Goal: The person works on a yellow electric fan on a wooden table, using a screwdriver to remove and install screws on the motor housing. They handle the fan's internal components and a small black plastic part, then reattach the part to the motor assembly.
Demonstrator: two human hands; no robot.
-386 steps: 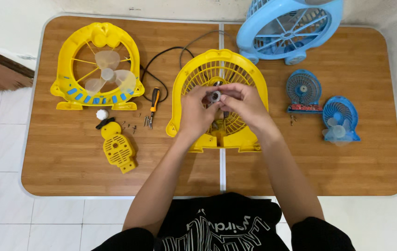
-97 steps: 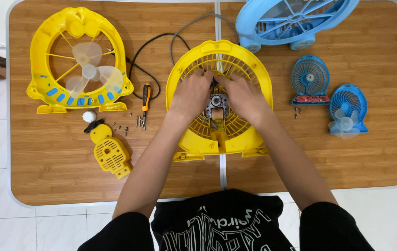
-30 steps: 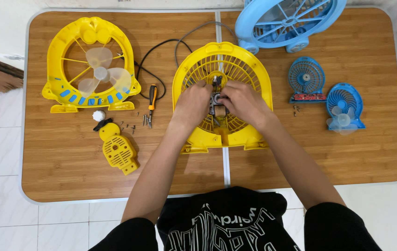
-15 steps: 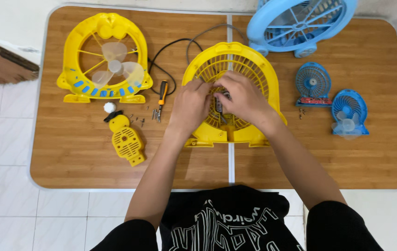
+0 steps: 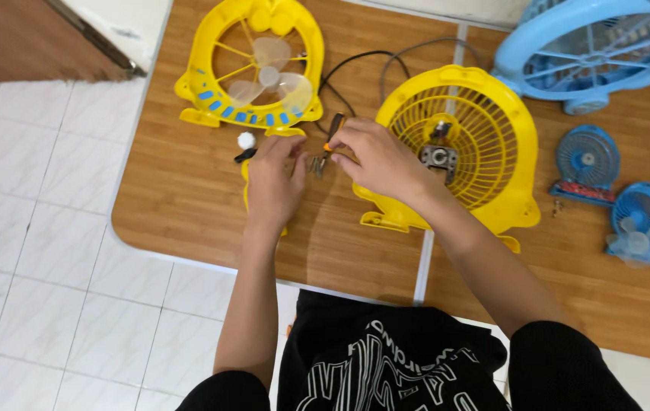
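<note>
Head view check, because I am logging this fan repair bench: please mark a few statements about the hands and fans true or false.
1. The right hand is at the screwdriver. True.
2. The left hand rests on the blue fan. False: it covers a small yellow part.
3. The yellow fan grille lies flat on the table. True.
4. Both hands are inside the grille. False: both are left of it.

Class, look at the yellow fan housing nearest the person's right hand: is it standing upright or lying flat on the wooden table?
Lying flat. The yellow fan housing shows its round grille face-up, motor exposed at its centre, on the wooden table.
</note>
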